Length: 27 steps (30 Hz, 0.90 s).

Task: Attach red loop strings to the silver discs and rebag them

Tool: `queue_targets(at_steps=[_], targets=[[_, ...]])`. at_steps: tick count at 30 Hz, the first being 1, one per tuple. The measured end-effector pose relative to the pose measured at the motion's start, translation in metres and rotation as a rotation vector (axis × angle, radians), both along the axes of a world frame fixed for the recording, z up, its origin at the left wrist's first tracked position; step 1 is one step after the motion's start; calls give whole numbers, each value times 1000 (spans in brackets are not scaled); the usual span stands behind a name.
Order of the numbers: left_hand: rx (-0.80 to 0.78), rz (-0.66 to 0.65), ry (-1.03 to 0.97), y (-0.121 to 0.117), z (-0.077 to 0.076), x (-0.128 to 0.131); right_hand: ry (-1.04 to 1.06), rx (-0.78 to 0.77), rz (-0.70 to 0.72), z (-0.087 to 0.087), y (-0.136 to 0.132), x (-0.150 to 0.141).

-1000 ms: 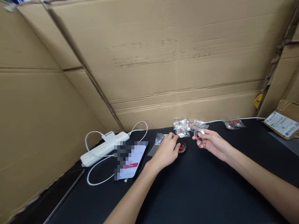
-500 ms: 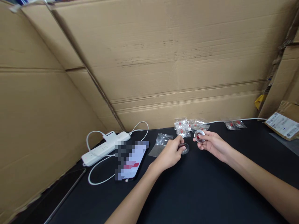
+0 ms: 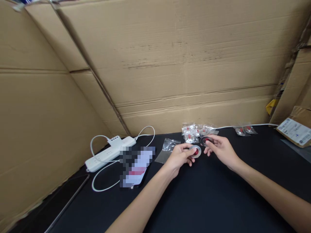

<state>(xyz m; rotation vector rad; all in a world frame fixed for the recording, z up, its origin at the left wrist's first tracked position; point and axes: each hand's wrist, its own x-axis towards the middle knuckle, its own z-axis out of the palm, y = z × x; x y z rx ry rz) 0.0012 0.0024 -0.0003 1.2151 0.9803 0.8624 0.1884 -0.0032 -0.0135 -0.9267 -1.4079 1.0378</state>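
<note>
My left hand (image 3: 181, 157) is closed on a small round silver disc (image 3: 199, 152) with a red centre, its thumb pressed near the red part. A second round disc (image 3: 203, 141), darker-looking and also red in the middle, is pinched between the thumb and fingers of my right hand (image 3: 222, 149). The two discs are close together above the black table, slightly apart. Just behind them lie several clear plastic packets (image 3: 190, 131) with small red and silver pieces inside. A flat clear plastic bag (image 3: 167, 150) is left of my left hand.
A phone (image 3: 141, 166), partly blurred out, lies on the black table (image 3: 194, 200) at left. Beside it are a white power strip (image 3: 110, 153) and looping white cables. More packets (image 3: 244, 130) and a labelled brown parcel (image 3: 295, 129) lie at right. Cardboard walls (image 3: 182, 64) stand around.
The left disc has turned, and its red centre now shows. The right disc has tilted and looks darker. Both hands stay in nearly the same place.
</note>
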Motion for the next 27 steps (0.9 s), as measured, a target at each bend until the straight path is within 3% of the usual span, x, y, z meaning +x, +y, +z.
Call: queue_targets(at_steps=[5, 9, 14, 22, 27], targets=[[-56, 12, -10, -3, -3, 4, -400, 306, -97, -1, -8, -2], [-95, -33, -47, -6, -2, 6, -578, 491, -39, -1, -13, -4], [-170, -75, -228, -5, -1, 5, -674, 521, -2, 0, -15, -4], [-278, 22, -389, -5, 8, 5, -691, 530, -6, 5, -17, -3], [-306, 62, -454, -7, 6, 6, -646, 566, -15, 4, -15, -2]])
